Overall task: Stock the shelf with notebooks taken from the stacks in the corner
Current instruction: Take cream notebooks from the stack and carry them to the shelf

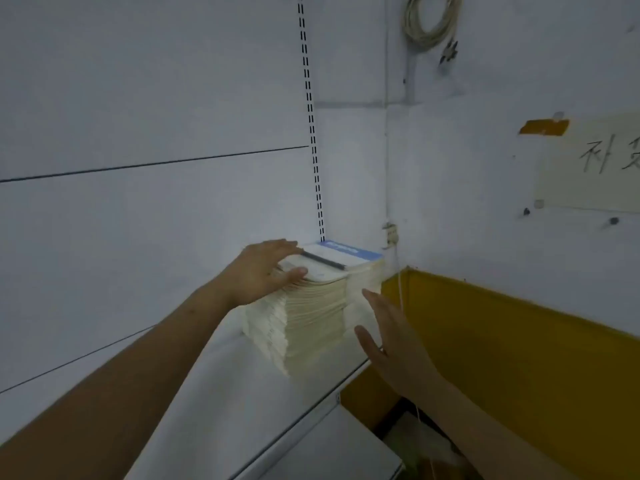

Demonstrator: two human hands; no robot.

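A tall stack of cream-edged notebooks (313,313) stands on the white shelf (221,393), pushed into the corner where the shelf's back panel meets the side wall. The top notebook has a white cover with a blue band (346,252). My left hand (263,271) lies against the stack's upper left side, fingers straight over the top edge and thumb pressing the page edges. My right hand (391,344) is flat and open beside the stack's right front face, close to it; contact cannot be told.
A slotted shelf upright (313,143) runs up the back panel behind the stack. A yellow panel (502,348) covers the lower right wall. A lower white shelf (332,445) sits below. A coiled cable (429,22) and a taped paper sign (595,164) hang on the wall.
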